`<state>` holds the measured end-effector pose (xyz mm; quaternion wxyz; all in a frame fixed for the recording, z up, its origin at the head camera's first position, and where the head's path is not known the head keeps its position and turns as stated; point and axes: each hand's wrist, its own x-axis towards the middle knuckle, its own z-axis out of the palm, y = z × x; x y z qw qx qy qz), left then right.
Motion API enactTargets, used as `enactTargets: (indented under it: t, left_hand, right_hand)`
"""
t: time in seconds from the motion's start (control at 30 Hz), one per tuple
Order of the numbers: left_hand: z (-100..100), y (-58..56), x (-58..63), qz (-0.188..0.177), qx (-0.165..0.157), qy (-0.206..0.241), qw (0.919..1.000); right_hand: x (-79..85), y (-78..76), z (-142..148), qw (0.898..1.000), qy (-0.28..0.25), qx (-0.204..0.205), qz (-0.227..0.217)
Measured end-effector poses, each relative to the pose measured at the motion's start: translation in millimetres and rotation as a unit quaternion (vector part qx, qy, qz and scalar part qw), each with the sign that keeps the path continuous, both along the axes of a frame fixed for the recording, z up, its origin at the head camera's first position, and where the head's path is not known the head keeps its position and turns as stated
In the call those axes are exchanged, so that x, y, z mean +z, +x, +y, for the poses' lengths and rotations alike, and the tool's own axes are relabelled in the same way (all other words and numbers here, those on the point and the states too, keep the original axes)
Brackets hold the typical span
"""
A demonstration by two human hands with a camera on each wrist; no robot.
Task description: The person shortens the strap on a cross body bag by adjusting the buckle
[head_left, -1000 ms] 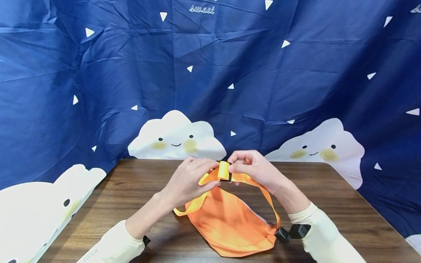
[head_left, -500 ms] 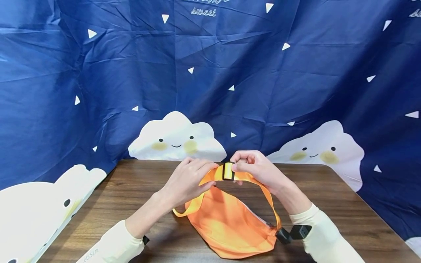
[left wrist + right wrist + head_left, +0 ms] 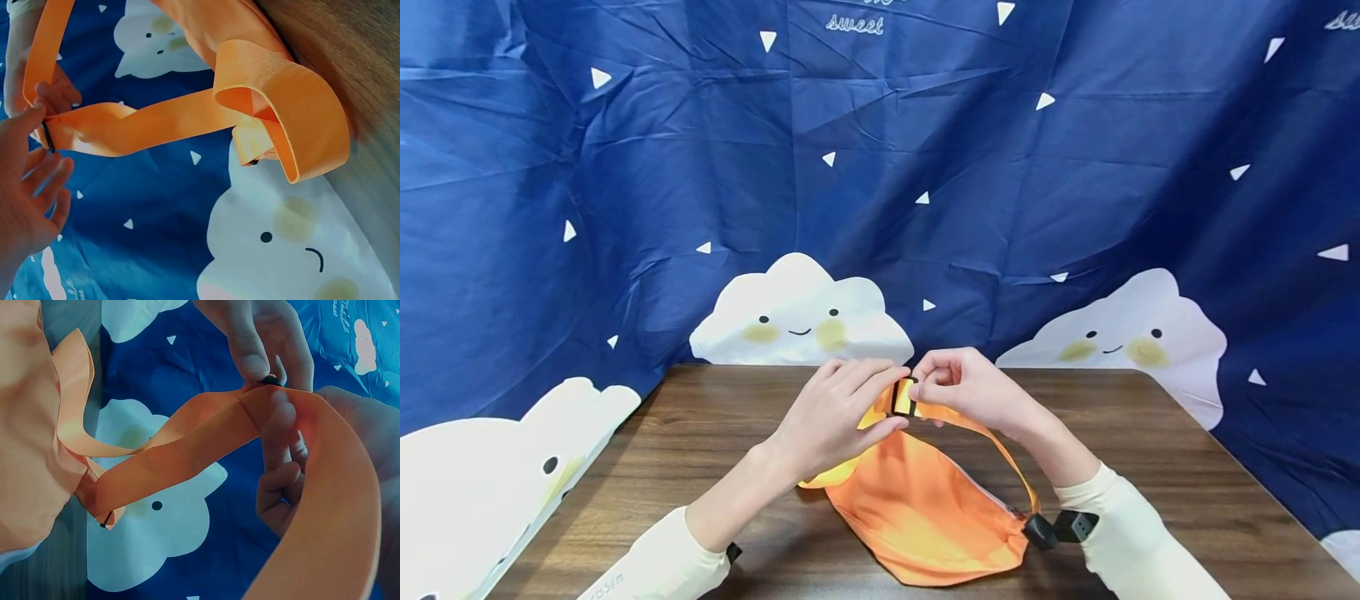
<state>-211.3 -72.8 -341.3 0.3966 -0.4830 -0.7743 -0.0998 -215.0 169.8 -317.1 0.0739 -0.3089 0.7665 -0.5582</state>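
Observation:
An orange bag (image 3: 925, 508) with a zipper lies on the table, its orange webbing strap (image 3: 973, 425) raised in a loop above it. On the strap sits a black slider buckle (image 3: 904, 397), held up between both hands. My left hand (image 3: 842, 408) pinches the buckle's left side between thumb and fingers; in the left wrist view the buckle (image 3: 49, 135) shows at the thumb tip. My right hand (image 3: 973, 392) pinches the strap at the buckle's right edge, its other fingers curled. In the right wrist view the buckle (image 3: 270, 380) is mostly hidden by fingers.
The brown wooden table (image 3: 1150, 467) spreads around the bag. Behind it hangs a blue cloth (image 3: 880, 183) with white clouds and triangles. A black strap-end fitting (image 3: 1040, 531) lies at the bag's right corner, near the right wrist's black device (image 3: 1077, 526).
The raised strap fold at the buckle has flattened. The buckle and my right hand have shifted slightly left, and my left fingers now reach the buckle. The bag has stayed in place.

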Motion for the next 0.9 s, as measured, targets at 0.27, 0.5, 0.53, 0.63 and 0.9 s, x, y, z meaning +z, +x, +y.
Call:
enactTargets:
  t: [0.27, 0.5, 0.53, 0.63, 0.9]
  left_hand:
    - [-4, -0.3, 3.1, -0.001, -0.009, 0.012, 0.9999]
    - [-4, -0.9, 5.5, -0.029, -0.017, 0.020, 0.9992]
    - [-4, -0.8, 5.4, -0.030, -0.019, 0.018, 0.9992]
    - [-3, -0.2, 4.9, -0.029, -0.025, 0.010, 0.9992]
    - [-4, -0.8, 4.0, -0.025, -0.022, 0.018, 0.9993]
  right_hand:
    - [1.4, -2.6, 4, 0.998, -0.012, 0.048, -0.033]
    - [5.7, -1.4, 14, 0.998, 0.007, 0.039, -0.050]
    - [5.1, -1.2, 13, 0.998, 0.006, 0.046, -0.050]
    - [2.5, -1.2, 8, 0.996, -0.001, 0.074, -0.047]
    - [5.5, -0.5, 9, 0.996, 0.000, 0.073, -0.060]
